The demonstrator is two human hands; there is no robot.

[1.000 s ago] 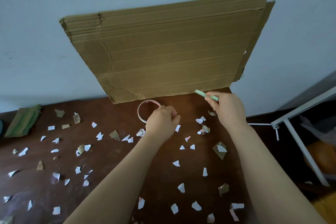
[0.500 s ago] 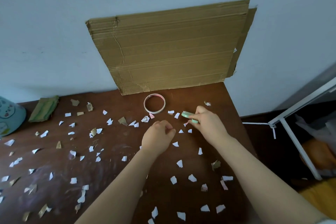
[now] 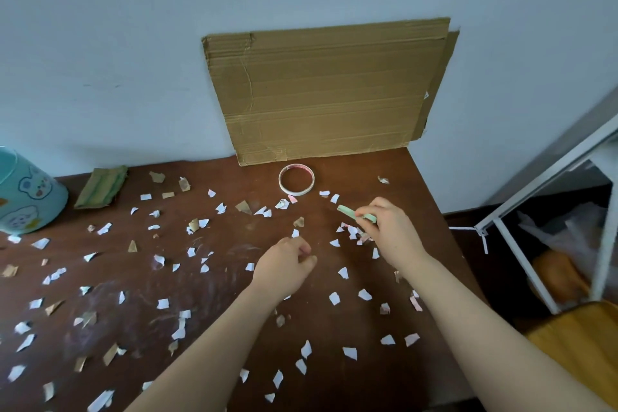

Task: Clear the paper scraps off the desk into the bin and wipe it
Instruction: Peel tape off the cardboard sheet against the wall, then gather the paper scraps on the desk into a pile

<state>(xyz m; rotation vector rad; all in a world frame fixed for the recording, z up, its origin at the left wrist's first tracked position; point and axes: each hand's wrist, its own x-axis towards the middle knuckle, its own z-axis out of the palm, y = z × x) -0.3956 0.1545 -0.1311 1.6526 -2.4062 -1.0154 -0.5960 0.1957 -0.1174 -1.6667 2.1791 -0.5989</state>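
Far left: pale blue bin [image 3: 23, 197] printed with bears, at the edge of the dark brown desk [image 3: 351, 174]; just right of it, folded green cloth [image 3: 102, 191]. Across the whole desk, near to far: paper scraps [image 3: 163, 303], small torn bits, mostly white, some tan, a few pink, lying apart. Centre: left hand [image 3: 284, 266], fingers curled inward, contents impossible to tell. Right: right hand [image 3: 388, 231], fingers clamped on a pale green strip [image 3: 347, 212], over a small cluster of scraps.
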